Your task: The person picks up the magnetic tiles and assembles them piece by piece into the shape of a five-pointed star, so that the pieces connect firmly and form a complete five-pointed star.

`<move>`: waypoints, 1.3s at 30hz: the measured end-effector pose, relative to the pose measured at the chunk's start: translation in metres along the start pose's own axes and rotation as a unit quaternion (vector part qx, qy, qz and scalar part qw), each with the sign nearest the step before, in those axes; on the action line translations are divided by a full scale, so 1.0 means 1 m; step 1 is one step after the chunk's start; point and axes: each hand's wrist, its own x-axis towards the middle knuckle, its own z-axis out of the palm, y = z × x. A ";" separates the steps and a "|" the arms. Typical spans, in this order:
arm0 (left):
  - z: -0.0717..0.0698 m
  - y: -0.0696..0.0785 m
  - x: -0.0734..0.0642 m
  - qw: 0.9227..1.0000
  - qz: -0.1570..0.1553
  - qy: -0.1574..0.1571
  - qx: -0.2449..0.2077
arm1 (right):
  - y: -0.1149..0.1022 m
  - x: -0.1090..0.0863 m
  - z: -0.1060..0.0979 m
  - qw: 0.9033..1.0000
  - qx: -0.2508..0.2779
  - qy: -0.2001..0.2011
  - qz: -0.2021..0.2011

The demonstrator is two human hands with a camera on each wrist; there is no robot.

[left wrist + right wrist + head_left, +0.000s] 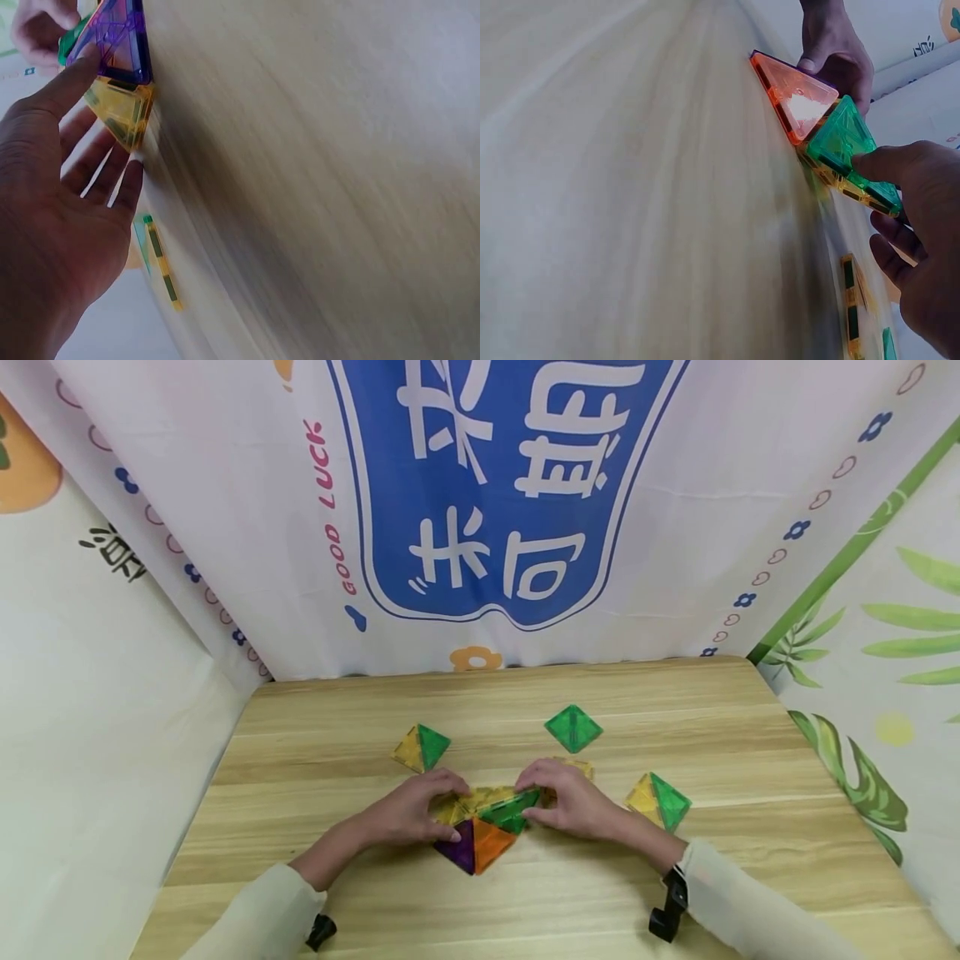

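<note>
Holding a tile cluster (483,839) with both hands, near the middle of the wooden table (420,914). Using left hand (401,812) part-closed — pressing thumb to the face of the purple tile (460,852), reaching fingers round behind, by a yellow tile (120,109). Pinching the green tile (512,812) in right hand (573,802), with thumb flat on its face and fingers behind; can't tell exact fingertip contact on the far side.

Joined edge to edge at the front: purple tile and orange tile (492,843), with green tile to the right and more yellow behind. Leaning at angles rather than lying flat, going by both wrist views. Can't tell how much of it touches the table.

Lying loose on the table: yellow-green pair (431,747) just beyond left hand, all-green pair (573,728) farther back, second yellow-green pair (667,806) to the right of right hand, near that forearm. Also a yellow piece (581,767) right behind right hand — partly hidden.

Hung behind: white cloth (277,527) with a blue panel (495,527).
</note>
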 end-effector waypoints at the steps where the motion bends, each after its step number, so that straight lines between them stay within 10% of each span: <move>1: -0.001 -0.001 0.000 1.000 0.000 -0.006 -0.003 | -0.001 -0.001 0.000 1.000 0.000 -0.001 -0.004; 16: -0.011 -0.003 -0.009 1.000 0.003 -0.002 -0.019 | -0.006 0.026 -0.008 0.998 0.031 -0.043 0.034; 27: -0.027 -0.026 -0.018 0.986 -0.038 0.157 -0.048 | 0.006 0.082 -0.011 0.984 0.074 -0.075 0.147; 39: -0.043 -0.042 -0.024 0.961 -0.161 0.219 -0.049 | 0.020 0.125 0.008 0.966 0.135 -0.093 0.200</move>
